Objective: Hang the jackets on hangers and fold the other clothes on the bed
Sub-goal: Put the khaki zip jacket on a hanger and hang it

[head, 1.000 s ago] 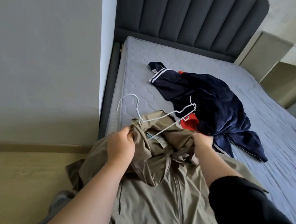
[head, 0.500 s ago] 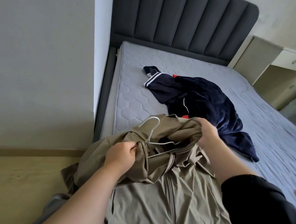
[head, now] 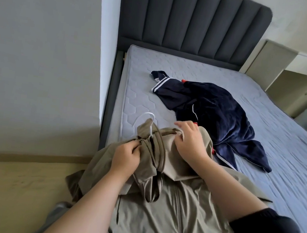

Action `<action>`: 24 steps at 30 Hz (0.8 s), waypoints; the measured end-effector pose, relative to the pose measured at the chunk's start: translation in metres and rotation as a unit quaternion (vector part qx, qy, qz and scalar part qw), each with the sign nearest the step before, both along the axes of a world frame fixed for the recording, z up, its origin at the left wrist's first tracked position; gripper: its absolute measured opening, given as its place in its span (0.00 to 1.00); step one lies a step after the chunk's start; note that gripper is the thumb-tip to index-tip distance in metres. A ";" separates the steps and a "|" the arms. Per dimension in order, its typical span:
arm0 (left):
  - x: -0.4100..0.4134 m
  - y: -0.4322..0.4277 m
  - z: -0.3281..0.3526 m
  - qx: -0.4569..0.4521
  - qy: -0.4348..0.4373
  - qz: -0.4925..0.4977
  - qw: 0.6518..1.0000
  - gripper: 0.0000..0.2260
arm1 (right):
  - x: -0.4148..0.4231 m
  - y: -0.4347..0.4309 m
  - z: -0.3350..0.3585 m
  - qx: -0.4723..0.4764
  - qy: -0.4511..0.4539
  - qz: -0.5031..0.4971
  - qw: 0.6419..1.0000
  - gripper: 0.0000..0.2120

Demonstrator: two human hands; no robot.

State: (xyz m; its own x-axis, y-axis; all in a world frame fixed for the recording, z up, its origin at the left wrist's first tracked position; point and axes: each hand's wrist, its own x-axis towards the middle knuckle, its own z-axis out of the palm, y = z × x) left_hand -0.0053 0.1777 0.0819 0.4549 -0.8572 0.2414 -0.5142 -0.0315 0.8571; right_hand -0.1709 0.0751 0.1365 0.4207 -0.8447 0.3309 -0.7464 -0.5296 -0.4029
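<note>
Khaki jacket [head: 174, 217] lies front-up across the near corner of the bed [head: 174, 68], its lower part spilling toward the viewer and off the left edge. A white hanger [head: 145, 115] is tucked inside the collar area; only its hook and a short run of neck show, poking out toward the headboard [head: 190, 19].

The step in hand appears to be fitting this jacket onto the hanger. The left hand [head: 125, 157] has its fingers curled tight, pinching bunched collar fabric just below the hanger's neck. The right hand [head: 190, 140] rests on the jacket's right shoulder, thumb spread out and fingers bent over the cloth edge, gripping it. Whether the hanger's arms sit fully inside both shoulders cannot be seen, since the fabric hides them.

The next move likely calls for smoothing the collar around the hook and then lifting the jacket by the hook.

A navy garment [head: 217, 113] with white stripes lies crumpled further up the bed, just beyond the right hand, not yet folded.
</note>
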 end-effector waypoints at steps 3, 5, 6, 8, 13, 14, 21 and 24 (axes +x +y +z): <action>-0.001 0.007 0.012 0.009 -0.010 -0.005 1.000 0.09 | -0.001 -0.009 -0.002 0.028 0.122 0.050 0.991 0.16; 0.006 0.008 0.032 0.019 -0.020 0.011 1.000 0.12 | 0.011 -0.005 0.011 0.026 0.135 0.070 0.988 0.10; 0.012 0.006 0.046 0.017 -0.035 0.022 0.999 0.13 | 0.019 -0.004 0.020 0.010 0.114 0.067 0.991 0.09; 0.026 0.004 0.084 0.007 -0.094 0.049 0.994 0.10 | 0.037 0.001 0.048 -0.029 0.051 0.049 0.997 0.09; 0.072 0.016 0.196 -0.039 -0.272 0.100 0.956 0.08 | 0.086 0.016 0.137 -0.098 -0.076 0.038 0.992 0.08; 0.083 0.022 0.219 -0.045 -0.308 0.110 0.944 0.08 | 0.097 0.021 0.157 -0.112 -0.103 0.036 0.988 0.08; 0.138 0.085 0.381 -0.115 -0.449 0.228 0.856 0.07 | 0.169 0.071 0.305 -0.182 -0.252 0.073 0.948 0.09; 0.150 0.118 0.443 -0.282 -0.454 0.279 0.798 0.04 | 0.192 0.103 0.369 -0.260 -0.347 0.108 0.895 0.08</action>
State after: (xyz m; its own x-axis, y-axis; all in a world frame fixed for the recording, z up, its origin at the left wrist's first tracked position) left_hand 0.1445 0.2955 0.5246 0.1459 -0.2213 0.9642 -0.9719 -0.2141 0.0979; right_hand 0.0210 0.1783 0.5053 0.0955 -0.4248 0.9002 -0.2697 -0.8816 -0.3874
